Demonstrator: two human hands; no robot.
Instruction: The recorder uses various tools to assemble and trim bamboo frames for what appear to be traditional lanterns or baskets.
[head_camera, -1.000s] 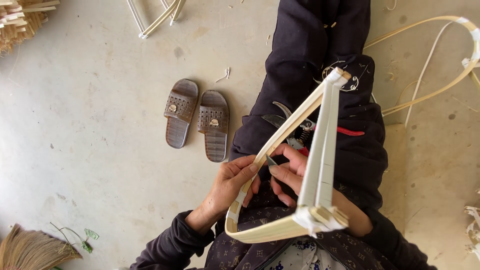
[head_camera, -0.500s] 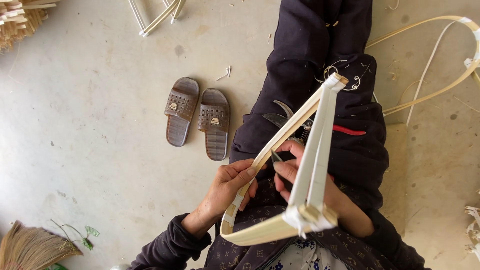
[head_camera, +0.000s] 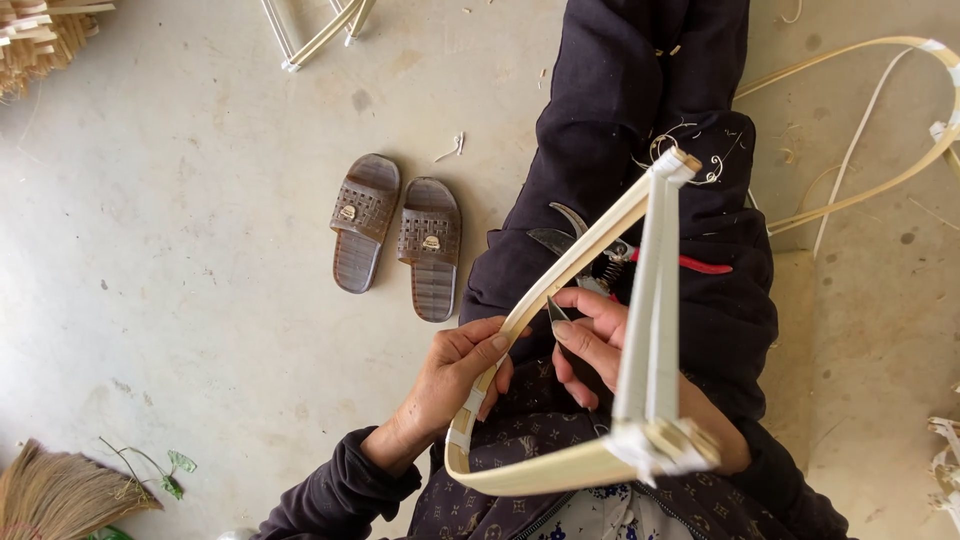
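I sit with a bent bamboo frame (head_camera: 590, 240) held over my lap; it is a long loop of pale strips bound with white tape at its corners. My left hand (head_camera: 450, 385) grips the frame's left strip next to a white tape wrap. My right hand (head_camera: 595, 345) is inside the loop, fingers curled around a small dark blade (head_camera: 553, 312) whose tip rests at that same strip. The frame's right strips hide part of this hand. Pruning shears (head_camera: 600, 265) with a red handle lie on my dark-trousered lap.
A pair of brown sandals (head_camera: 395, 235) lies on the concrete floor to the left. A broom head (head_camera: 60, 495) is at the bottom left, bamboo sticks (head_camera: 40, 35) at the top left, and long curved bamboo strips (head_camera: 900, 170) at the right.
The frame has shifted slightly in my hands, its near corner swinging a little left, then right. Both hands keep their hold.
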